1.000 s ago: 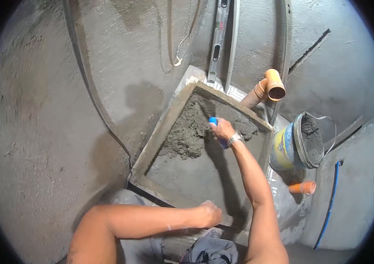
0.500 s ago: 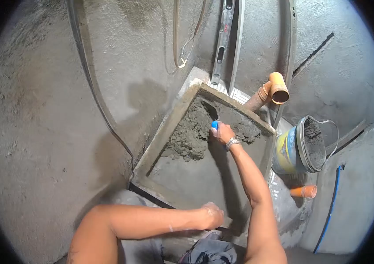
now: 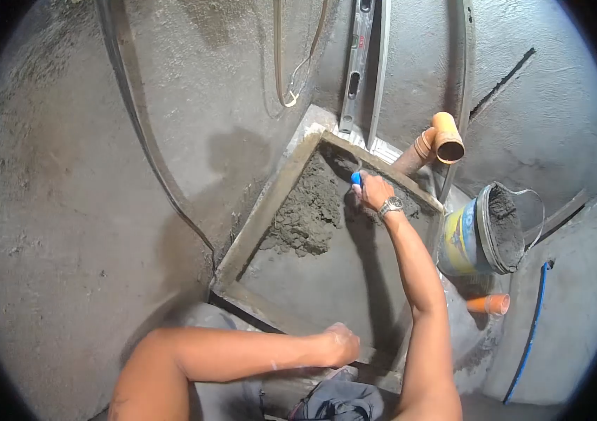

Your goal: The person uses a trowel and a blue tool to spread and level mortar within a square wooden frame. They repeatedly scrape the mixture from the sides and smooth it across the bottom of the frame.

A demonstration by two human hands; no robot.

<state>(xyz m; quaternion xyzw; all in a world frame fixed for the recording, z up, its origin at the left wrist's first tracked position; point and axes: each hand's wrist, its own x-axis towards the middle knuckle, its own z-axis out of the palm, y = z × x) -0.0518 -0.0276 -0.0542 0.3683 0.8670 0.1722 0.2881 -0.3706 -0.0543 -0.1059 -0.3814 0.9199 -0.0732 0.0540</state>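
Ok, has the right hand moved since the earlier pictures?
Yes. The right hand has moved up and to the right in the view, closer to the upper orange pipe.

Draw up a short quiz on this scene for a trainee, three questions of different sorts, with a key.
1. Multiple choice: what does the right hand hold?
A) the spirit level
B) a blue-handled tool
C) the bucket's wire handle

2. True or false: the spirit level lies inside the low frame.

3. Fill in the missing word: on the same arm, the wrist wears a ____.

Key:
1. B.
2. False; the spirit level stands outside the frame, beyond its far side.
3. watch.
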